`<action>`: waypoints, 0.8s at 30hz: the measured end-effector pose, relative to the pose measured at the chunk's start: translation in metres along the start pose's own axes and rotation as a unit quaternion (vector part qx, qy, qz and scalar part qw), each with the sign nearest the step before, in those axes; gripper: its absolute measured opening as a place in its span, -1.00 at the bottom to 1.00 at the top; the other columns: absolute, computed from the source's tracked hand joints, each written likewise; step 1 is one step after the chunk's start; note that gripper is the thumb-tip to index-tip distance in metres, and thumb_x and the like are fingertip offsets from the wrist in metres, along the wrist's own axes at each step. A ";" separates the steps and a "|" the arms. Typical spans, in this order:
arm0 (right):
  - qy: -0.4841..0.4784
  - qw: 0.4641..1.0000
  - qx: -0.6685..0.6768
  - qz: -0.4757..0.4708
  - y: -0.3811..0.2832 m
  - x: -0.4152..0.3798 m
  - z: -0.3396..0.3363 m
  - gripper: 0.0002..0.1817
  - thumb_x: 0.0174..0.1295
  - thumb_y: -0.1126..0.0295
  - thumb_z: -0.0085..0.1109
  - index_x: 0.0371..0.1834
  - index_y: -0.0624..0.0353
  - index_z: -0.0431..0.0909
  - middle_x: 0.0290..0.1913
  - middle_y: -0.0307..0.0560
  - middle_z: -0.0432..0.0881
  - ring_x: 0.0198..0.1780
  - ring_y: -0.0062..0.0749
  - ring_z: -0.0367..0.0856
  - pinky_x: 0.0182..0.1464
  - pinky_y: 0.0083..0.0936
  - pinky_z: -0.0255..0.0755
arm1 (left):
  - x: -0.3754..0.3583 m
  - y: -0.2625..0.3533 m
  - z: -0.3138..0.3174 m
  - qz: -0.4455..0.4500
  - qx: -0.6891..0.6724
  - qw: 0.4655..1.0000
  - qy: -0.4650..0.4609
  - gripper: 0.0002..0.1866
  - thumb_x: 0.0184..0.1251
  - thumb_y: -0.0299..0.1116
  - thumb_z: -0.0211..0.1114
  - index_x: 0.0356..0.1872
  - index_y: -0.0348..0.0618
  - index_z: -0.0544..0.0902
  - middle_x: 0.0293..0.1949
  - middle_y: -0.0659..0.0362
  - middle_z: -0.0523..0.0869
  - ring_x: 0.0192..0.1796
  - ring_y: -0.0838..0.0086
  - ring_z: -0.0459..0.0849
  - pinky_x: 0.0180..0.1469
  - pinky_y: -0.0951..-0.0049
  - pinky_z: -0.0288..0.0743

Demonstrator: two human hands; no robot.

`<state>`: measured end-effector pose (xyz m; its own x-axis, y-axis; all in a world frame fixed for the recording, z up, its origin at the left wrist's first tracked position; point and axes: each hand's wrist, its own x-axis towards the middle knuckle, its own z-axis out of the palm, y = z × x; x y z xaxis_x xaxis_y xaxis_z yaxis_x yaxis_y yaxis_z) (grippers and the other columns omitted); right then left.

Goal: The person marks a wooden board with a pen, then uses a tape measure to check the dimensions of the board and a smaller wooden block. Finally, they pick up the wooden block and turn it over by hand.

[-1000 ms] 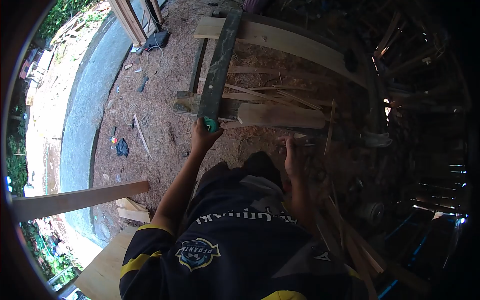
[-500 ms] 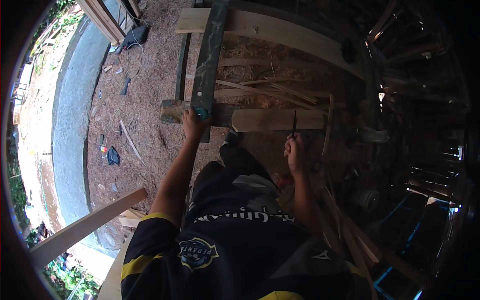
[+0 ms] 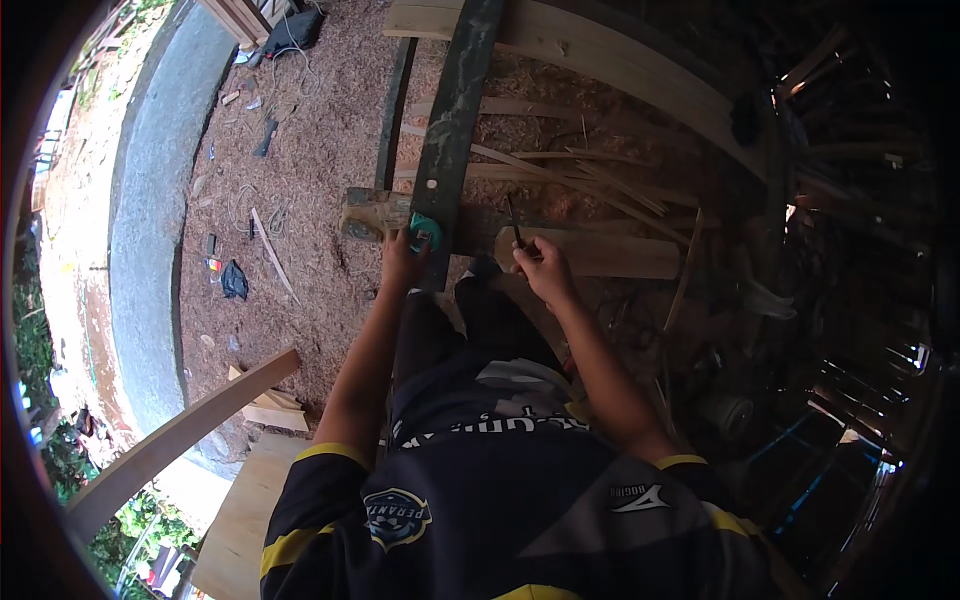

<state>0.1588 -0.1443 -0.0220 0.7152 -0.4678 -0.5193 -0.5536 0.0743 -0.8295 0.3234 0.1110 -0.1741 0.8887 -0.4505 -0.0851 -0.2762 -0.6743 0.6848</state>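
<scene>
My left hand (image 3: 402,264) is closed around a teal tape measure (image 3: 426,233), which rests by the near end of a long dark beam (image 3: 455,120). A slim dark pencil (image 3: 513,220) points away from me in my right hand (image 3: 543,270), gripped between the fingers. Just beyond that hand lies a pale board (image 3: 620,254) with a cut-cornered end, along a rough wooden block (image 3: 372,214) that passes under the beam.
A wide plank (image 3: 620,70) spans the far side. Thin wood strips (image 3: 610,185) lie over shavings on the ground. At left, a loose timber (image 3: 190,435) juts in beside a concrete strip (image 3: 150,240). A black bag (image 3: 292,34) and cord sit far left.
My right hand has moved left with the pencil, from over the pale board to near its left end. My left hand stays at the tape measure by the beam. The view has shifted slightly.
</scene>
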 end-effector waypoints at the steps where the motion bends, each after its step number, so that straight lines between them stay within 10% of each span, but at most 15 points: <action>1: -0.024 1.000 0.002 -0.016 0.016 0.010 0.013 -0.83 0.47 0.34 0.35 -0.04 0.20 0.71 -0.29 -0.16 0.73 -0.23 -0.46 0.79 -0.12 -0.41 0.61 | -0.003 -0.007 -0.005 0.000 0.004 1.000 0.000 -0.34 0.20 -0.15 0.59 0.26 -0.27 0.61 0.14 -0.22 0.65 0.25 -0.21 0.63 0.31 -0.10 0.55; 7: 0.026 0.974 -0.220 -0.040 0.079 0.058 0.107 -0.76 0.28 0.31 0.52 -0.12 0.17 0.71 -0.27 -0.14 0.78 -0.18 -0.29 0.79 -0.07 -0.28 0.62 | -0.039 -0.026 -0.038 -0.015 -0.075 0.995 -0.067 -0.40 0.31 -0.12 0.55 0.29 -0.21 0.67 0.15 -0.21 0.70 0.17 -0.12 0.75 0.16 0.02 0.68; 24: 0.166 0.957 -0.224 -0.081 0.143 0.094 0.176 -0.63 0.08 0.35 0.57 -0.07 0.20 0.67 -0.26 0.01 0.78 -0.20 -0.09 0.82 -0.13 -0.14 0.66 | -0.084 -0.073 -0.128 -0.062 -0.107 0.990 -0.069 -0.54 0.46 -0.17 0.48 0.25 -0.20 0.72 0.17 -0.11 0.76 0.16 0.06 0.78 0.17 0.15 0.69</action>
<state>0.2221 -0.0224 -0.2259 0.6729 -0.7009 -0.2365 -0.6278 -0.3719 -0.6838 0.3158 0.2732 -0.1247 0.8483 -0.4573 -0.2671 -0.0703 -0.5972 0.7990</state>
